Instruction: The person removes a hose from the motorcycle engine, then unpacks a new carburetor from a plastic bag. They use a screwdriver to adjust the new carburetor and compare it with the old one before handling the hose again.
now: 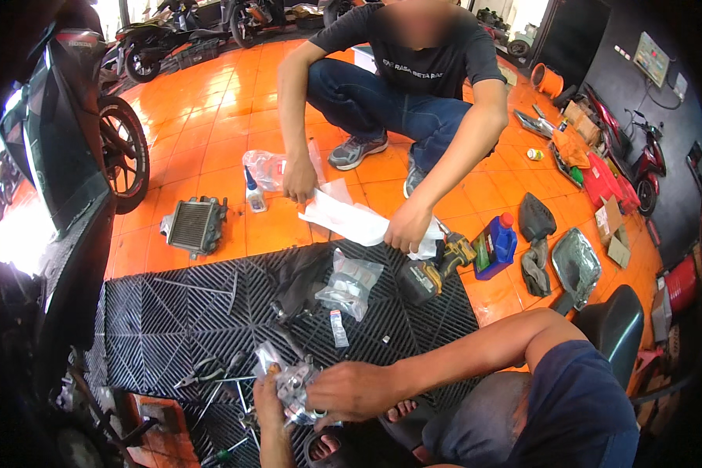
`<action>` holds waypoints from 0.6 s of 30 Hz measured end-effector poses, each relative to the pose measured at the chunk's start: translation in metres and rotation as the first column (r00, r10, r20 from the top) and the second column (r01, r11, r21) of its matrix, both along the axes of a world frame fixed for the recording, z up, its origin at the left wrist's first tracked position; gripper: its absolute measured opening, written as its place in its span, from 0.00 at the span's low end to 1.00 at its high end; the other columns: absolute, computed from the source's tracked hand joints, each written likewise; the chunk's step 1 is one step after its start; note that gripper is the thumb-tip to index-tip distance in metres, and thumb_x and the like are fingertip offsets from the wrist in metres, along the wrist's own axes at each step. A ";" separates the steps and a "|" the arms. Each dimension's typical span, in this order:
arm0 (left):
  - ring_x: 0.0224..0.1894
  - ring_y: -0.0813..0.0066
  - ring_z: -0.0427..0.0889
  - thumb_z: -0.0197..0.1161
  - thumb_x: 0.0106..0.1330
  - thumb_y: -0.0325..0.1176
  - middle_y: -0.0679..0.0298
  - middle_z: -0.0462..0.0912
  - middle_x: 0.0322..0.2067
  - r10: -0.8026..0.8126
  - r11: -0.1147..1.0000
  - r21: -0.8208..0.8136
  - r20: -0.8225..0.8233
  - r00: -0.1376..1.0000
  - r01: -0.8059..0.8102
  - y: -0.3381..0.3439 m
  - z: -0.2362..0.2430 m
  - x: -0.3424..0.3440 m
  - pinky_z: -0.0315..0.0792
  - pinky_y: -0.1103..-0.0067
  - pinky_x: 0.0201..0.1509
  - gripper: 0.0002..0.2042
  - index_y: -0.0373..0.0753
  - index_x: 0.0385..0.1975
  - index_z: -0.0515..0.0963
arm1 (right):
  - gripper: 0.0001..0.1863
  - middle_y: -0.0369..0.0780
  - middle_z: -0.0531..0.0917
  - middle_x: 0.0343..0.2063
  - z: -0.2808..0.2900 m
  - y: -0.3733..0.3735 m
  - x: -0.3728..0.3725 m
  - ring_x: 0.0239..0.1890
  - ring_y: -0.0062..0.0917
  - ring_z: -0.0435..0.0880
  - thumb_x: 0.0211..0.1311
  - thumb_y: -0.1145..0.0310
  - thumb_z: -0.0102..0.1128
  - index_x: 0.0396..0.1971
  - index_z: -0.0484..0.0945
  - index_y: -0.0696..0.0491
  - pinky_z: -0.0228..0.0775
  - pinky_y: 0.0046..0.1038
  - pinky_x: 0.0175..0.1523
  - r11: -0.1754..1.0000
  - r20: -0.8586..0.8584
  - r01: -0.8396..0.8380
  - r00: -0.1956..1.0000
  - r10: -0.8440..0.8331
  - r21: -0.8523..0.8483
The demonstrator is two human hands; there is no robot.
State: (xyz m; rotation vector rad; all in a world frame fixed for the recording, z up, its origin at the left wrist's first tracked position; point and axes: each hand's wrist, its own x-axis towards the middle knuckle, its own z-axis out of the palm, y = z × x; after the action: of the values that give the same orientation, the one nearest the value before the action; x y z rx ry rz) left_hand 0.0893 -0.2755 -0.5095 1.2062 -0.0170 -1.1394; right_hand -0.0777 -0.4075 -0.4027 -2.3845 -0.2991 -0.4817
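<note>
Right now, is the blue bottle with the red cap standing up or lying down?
Standing up. The blue plastic bottle with the red cap sits upright on the orange tiled floor, cap on top, beside the yellow and black power drill.

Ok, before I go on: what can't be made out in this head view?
- Metal part in the left hand and right hand: small, glare-washed, half covered by fingers; its kind is unclear.
- Clear bags on the black mat: contents too small.
- Motorcycle: cut off by the left rim.
- White sheet: partly under the crouching person's hands.
</note>
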 end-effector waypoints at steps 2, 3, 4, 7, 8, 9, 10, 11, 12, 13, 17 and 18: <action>0.40 0.65 0.86 0.58 0.72 0.53 0.58 0.85 0.43 -0.049 0.994 -0.103 -0.187 0.981 0.030 0.002 0.003 -0.007 0.81 0.71 0.47 0.26 0.36 0.56 0.73 | 0.20 0.45 0.78 0.31 0.018 -0.008 -0.001 0.35 0.41 0.82 0.59 0.57 0.67 0.37 0.73 0.58 0.74 0.39 0.39 0.989 -0.003 0.108 0.994 -0.108 0.098; 0.44 0.64 0.85 0.58 0.71 0.55 0.58 0.84 0.46 -0.058 0.984 -0.175 -0.236 0.970 0.016 -0.001 0.011 -0.014 0.80 0.70 0.50 0.28 0.36 0.58 0.71 | 0.19 0.45 0.78 0.31 0.020 -0.012 -0.001 0.35 0.41 0.82 0.59 0.57 0.68 0.38 0.74 0.58 0.74 0.39 0.39 0.976 -0.021 0.143 0.990 -0.142 0.165; 0.48 0.64 0.84 0.58 0.70 0.57 0.59 0.82 0.49 -0.075 0.969 -0.247 -0.287 0.955 0.002 -0.004 0.025 -0.022 0.79 0.69 0.52 0.31 0.37 0.60 0.70 | 0.19 0.45 0.79 0.30 0.021 -0.015 -0.001 0.35 0.42 0.82 0.59 0.57 0.68 0.38 0.74 0.57 0.74 0.39 0.38 0.957 -0.046 0.183 0.983 -0.178 0.227; 0.58 0.63 0.79 0.68 0.62 0.56 0.60 0.77 0.58 -0.210 0.890 -0.452 -0.311 0.927 0.050 0.004 0.035 -0.025 0.75 0.65 0.61 0.38 0.38 0.65 0.66 | 0.17 0.45 0.81 0.32 0.030 -0.022 0.006 0.38 0.41 0.83 0.63 0.58 0.66 0.39 0.75 0.57 0.74 0.38 0.41 0.851 -0.106 0.316 0.948 -0.299 0.421; 0.58 0.64 0.79 0.70 0.61 0.54 0.60 0.78 0.57 -0.234 0.876 -0.471 -0.230 0.945 0.102 0.004 0.033 -0.028 0.75 0.65 0.61 0.38 0.38 0.65 0.66 | 0.16 0.44 0.81 0.32 0.033 -0.026 0.009 0.38 0.40 0.84 0.63 0.59 0.66 0.39 0.76 0.57 0.73 0.37 0.42 0.822 -0.120 0.361 0.931 -0.345 0.441; 0.57 0.64 0.79 0.73 0.59 0.51 0.60 0.78 0.57 -0.247 0.867 -0.476 -0.161 0.955 0.144 0.007 0.034 -0.030 0.75 0.65 0.61 0.38 0.38 0.65 0.66 | 0.16 0.44 0.81 0.32 0.035 -0.028 0.013 0.38 0.38 0.84 0.64 0.59 0.66 0.39 0.76 0.57 0.73 0.36 0.43 0.787 -0.149 0.405 0.913 -0.381 0.465; 0.57 0.66 0.79 0.76 0.57 0.43 0.61 0.79 0.55 -0.243 0.899 -0.401 -0.118 0.963 0.177 0.008 0.041 -0.029 0.75 0.65 0.62 0.37 0.37 0.64 0.67 | 0.15 0.44 0.81 0.32 0.036 -0.032 0.014 0.38 0.35 0.83 0.65 0.60 0.65 0.39 0.76 0.57 0.72 0.35 0.44 0.750 -0.176 0.447 0.892 -0.417 0.487; 0.54 0.68 0.81 0.74 0.59 0.38 0.60 0.79 0.53 -0.218 0.947 -0.266 -0.111 0.970 0.182 0.003 0.042 -0.027 0.77 0.70 0.58 0.33 0.35 0.62 0.68 | 0.15 0.43 0.81 0.31 0.037 -0.038 0.012 0.38 0.31 0.83 0.66 0.60 0.65 0.39 0.76 0.57 0.72 0.34 0.45 0.711 -0.207 0.488 0.869 -0.449 0.506; 0.52 0.70 0.82 0.73 0.61 0.36 0.60 0.80 0.52 -0.151 0.953 -0.276 -0.074 0.986 0.126 0.000 0.047 -0.028 0.77 0.72 0.55 0.30 0.34 0.61 0.69 | 0.15 0.41 0.80 0.31 0.041 -0.042 0.009 0.37 0.27 0.81 0.67 0.60 0.64 0.39 0.76 0.57 0.71 0.31 0.45 0.656 -0.268 0.525 0.848 -0.457 0.543; 0.49 0.71 0.83 0.72 0.62 0.35 0.61 0.81 0.50 -0.090 0.953 -0.294 -0.036 0.995 0.075 -0.003 0.050 -0.032 0.78 0.75 0.53 0.28 0.34 0.60 0.70 | 0.14 0.39 0.80 0.30 0.044 -0.046 0.005 0.36 0.22 0.79 0.68 0.60 0.63 0.39 0.76 0.56 0.71 0.29 0.44 0.600 -0.330 0.567 0.821 -0.465 0.564; 0.42 0.77 0.83 0.68 0.67 0.37 0.64 0.84 0.43 -0.061 0.965 -0.248 0.122 0.991 0.090 -0.004 0.057 -0.025 0.78 0.80 0.46 0.20 0.33 0.54 0.75 | 0.13 0.32 0.77 0.29 0.043 -0.054 0.005 0.35 0.14 0.72 0.74 0.59 0.57 0.37 0.75 0.56 0.66 0.21 0.43 0.514 -0.285 0.512 0.842 -0.458 0.688; 0.41 0.77 0.83 0.67 0.68 0.37 0.64 0.84 0.43 -0.070 0.965 -0.235 0.182 0.981 0.112 -0.005 0.052 -0.019 0.78 0.81 0.46 0.19 0.32 0.53 0.76 | 0.15 0.31 0.76 0.29 0.042 -0.056 0.006 0.34 0.14 0.72 0.74 0.58 0.56 0.37 0.76 0.55 0.65 0.21 0.43 0.487 -0.284 0.498 0.848 -0.448 0.718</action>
State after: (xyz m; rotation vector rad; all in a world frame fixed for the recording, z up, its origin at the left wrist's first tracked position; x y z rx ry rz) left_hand 0.0706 -0.2808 -0.4571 1.0872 -0.3394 -1.0750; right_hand -0.0715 -0.4633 -0.3608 -1.5585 0.5508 -0.6278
